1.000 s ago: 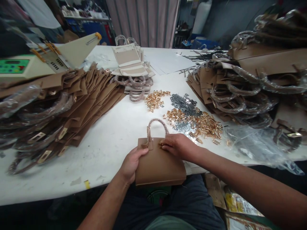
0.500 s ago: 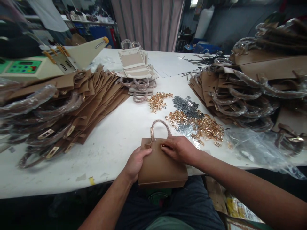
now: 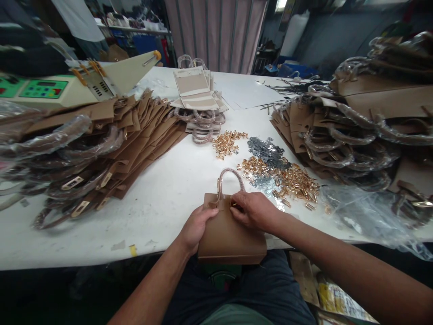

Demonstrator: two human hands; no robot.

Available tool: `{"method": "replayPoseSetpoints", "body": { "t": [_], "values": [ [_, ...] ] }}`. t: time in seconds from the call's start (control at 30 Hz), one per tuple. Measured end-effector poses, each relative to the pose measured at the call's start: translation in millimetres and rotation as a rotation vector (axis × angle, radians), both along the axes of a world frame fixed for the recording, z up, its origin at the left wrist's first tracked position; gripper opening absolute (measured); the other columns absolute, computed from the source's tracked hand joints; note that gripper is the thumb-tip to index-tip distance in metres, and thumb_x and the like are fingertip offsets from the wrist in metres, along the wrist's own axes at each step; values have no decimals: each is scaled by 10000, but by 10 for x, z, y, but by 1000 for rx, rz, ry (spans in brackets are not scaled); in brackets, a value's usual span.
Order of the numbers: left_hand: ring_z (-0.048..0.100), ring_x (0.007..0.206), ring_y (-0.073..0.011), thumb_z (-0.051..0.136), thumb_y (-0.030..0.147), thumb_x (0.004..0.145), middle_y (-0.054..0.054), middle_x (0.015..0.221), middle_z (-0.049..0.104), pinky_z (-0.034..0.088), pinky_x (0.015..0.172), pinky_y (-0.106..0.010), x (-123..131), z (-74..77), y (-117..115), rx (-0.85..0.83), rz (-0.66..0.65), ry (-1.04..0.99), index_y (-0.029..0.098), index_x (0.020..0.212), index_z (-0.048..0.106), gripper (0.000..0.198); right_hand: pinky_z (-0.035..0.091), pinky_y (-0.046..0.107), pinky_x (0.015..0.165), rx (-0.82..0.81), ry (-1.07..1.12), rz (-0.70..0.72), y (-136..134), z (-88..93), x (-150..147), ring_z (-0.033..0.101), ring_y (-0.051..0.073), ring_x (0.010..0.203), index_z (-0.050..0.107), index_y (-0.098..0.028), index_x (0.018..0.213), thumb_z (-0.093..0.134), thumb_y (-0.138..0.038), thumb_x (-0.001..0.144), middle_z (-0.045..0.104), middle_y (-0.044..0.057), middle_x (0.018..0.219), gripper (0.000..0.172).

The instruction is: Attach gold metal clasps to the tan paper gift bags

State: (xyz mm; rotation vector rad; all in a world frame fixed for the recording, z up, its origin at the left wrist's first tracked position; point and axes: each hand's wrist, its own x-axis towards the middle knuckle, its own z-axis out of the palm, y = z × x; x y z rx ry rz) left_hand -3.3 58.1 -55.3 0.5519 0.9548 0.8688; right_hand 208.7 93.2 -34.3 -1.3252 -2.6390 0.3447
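Observation:
A brown handbag (image 3: pixel 233 243) with a plastic-wrapped loop handle (image 3: pixel 231 170) stands at the table's near edge, above my lap. My left hand (image 3: pixel 198 225) grips its left side, thumb on the front face near the top. At the upper front, the fingers of my right hand (image 3: pixel 252 207) are pinched on a small gold metal fitting (image 3: pixel 234 204), mostly hidden by the fingers. Just beyond the bag lie loose gold fittings (image 3: pixel 299 180), a smaller heap of gold pieces (image 3: pixel 226 143) and dark grey metal plates (image 3: pixel 267 151).
Piles of brown bag pieces with wrapped handles rise at the left (image 3: pixel 135 140) and right (image 3: pixel 372 97). Pale panels (image 3: pixel 194 88) are stacked at the back. A machine with a green control panel (image 3: pixel 43 89) stands back left. Clear plastic bags (image 3: pixel 358 216) lie at right.
The whole view has shifted slightly, so things appear a little further right. Both hands keep their places on the handbag, and the right fingers stay at the gold fitting.

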Motion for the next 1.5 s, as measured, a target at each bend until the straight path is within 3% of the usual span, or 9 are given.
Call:
{"method": "replayPoseSetpoints", "body": {
  "t": [0.27, 0.4, 0.57, 0.7, 0.83, 1.33, 1.5],
  "values": [
    [743, 819, -261, 723, 286, 792, -119, 986, 792, 563, 750, -337, -6, -49, -18, 17, 31, 36, 117, 1209, 689, 450, 416, 246, 705, -89, 197, 82, 29, -64, 139, 633, 173, 804, 685, -206, 972, 627, -250, 996, 690, 30, 901, 76],
    [745, 834, -270, 733, 288, 780, -122, 998, 792, 559, 768, -348, -12, -67, -28, 16, 30, 28, 120, 1203, 698, 457, 416, 249, 687, -59, 169, 116, 4, -25, 121, 631, 171, 774, 694, -204, 986, 582, -232, 1017, 685, 34, 882, 120],
    [748, 841, -270, 732, 284, 785, -125, 1007, 792, 561, 772, -349, -12, -48, -19, 17, 17, 0, 123, 1205, 702, 451, 395, 273, 649, 32, 33, 51, -57, -52, 45, 635, 187, 746, 691, -206, 937, 583, -237, 1016, 693, 43, 872, 137],
    [749, 829, -272, 727, 290, 800, -129, 996, 793, 565, 750, -348, -9, -42, -19, 30, 18, -6, 118, 1202, 704, 438, 459, 274, 725, 10, 277, -70, -104, -174, 56, 666, 189, 824, 701, -235, 1051, 627, -264, 1004, 717, 28, 947, 92],
    [745, 796, -265, 729, 279, 795, -129, 975, 793, 564, 716, -336, -4, -59, -27, 32, 35, -18, 116, 1208, 701, 445, 500, 262, 754, -42, 537, -99, -132, -241, 65, 678, 171, 826, 741, -261, 998, 677, -240, 973, 720, 0, 902, 71],
    [743, 760, -241, 779, 281, 780, -111, 941, 798, 565, 706, -311, -36, -71, 25, -56, 44, -91, 125, 1204, 717, 457, 556, 298, 815, -136, 667, -173, -117, -366, -1, 706, 198, 897, 790, -280, 1067, 657, -272, 993, 752, 29, 983, 152],
    [752, 913, -273, 733, 252, 818, -113, 1032, 794, 587, 826, -354, -43, -70, 8, -43, 62, -122, 136, 1201, 720, 400, 550, 290, 815, -114, 621, -80, -52, -208, 78, 687, 188, 890, 773, -259, 1099, 624, -285, 1017, 724, 42, 969, 173]
  ]
}}
